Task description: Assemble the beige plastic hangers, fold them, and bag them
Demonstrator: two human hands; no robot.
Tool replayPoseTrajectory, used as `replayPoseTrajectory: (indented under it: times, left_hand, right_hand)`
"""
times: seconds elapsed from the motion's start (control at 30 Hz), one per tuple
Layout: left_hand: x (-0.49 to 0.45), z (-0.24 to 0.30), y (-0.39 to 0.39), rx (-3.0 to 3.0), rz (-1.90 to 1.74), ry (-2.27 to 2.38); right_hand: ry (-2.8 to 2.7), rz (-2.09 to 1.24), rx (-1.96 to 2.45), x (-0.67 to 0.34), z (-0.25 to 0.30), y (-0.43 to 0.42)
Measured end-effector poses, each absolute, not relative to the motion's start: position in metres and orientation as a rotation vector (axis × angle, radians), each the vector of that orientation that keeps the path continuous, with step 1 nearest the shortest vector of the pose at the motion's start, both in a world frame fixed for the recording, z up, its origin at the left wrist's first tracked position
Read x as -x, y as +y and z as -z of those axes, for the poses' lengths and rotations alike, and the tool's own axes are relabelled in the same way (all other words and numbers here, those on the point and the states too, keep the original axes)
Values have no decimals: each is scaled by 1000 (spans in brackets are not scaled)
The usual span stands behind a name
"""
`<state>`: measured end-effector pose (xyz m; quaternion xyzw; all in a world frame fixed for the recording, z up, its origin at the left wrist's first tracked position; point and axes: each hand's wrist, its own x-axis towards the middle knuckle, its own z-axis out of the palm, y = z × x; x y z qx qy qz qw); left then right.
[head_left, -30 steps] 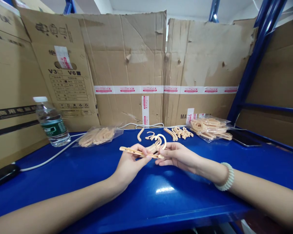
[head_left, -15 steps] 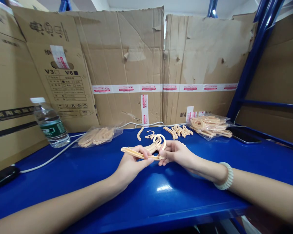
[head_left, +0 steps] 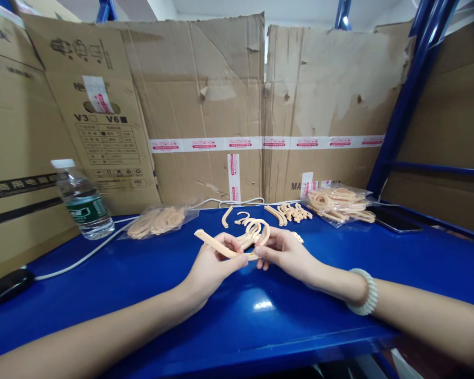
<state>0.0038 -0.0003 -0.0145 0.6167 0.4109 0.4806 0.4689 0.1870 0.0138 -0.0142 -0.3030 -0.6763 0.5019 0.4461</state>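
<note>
My left hand [head_left: 213,266] pinches a long beige plastic strip [head_left: 215,245] whose free end points up and left. My right hand [head_left: 284,251] pinches the strip's right end and also holds a curved beige hook piece [head_left: 262,231] against it. Both hands hover just above the blue shelf [head_left: 260,305]. A small heap of loose beige hook pieces [head_left: 247,223] lies right behind my fingers. A white bead bracelet [head_left: 365,292] sits on my right wrist.
A water bottle [head_left: 82,200] stands at the left. Clear bags of beige parts lie at the back left [head_left: 158,218] and back right [head_left: 339,202], with more loose pieces [head_left: 292,212] between. A white cable [head_left: 82,252], a phone [head_left: 395,222] and cardboard walls [head_left: 205,105] ring the shelf.
The strip's left end has tilted upward and both hands have drawn slightly closer together. The camera shifted a little.
</note>
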Motion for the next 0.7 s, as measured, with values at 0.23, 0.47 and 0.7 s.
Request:
replayPoseTrajectory:
  times: [0.23, 0.47, 0.7]
  left_hand:
    - [-8, 14, 0, -1326, -1186, 912]
    - [-8, 13, 3, -1451, -999, 817]
    - [-8, 13, 2, -1344, -1017, 894]
  right_hand:
    - [-1746, -1200, 772, -186, 13, 12]
    - [-1722, -1316, 771, -188, 12, 10]
    - [-1772, -1280, 764, -190, 1, 9]
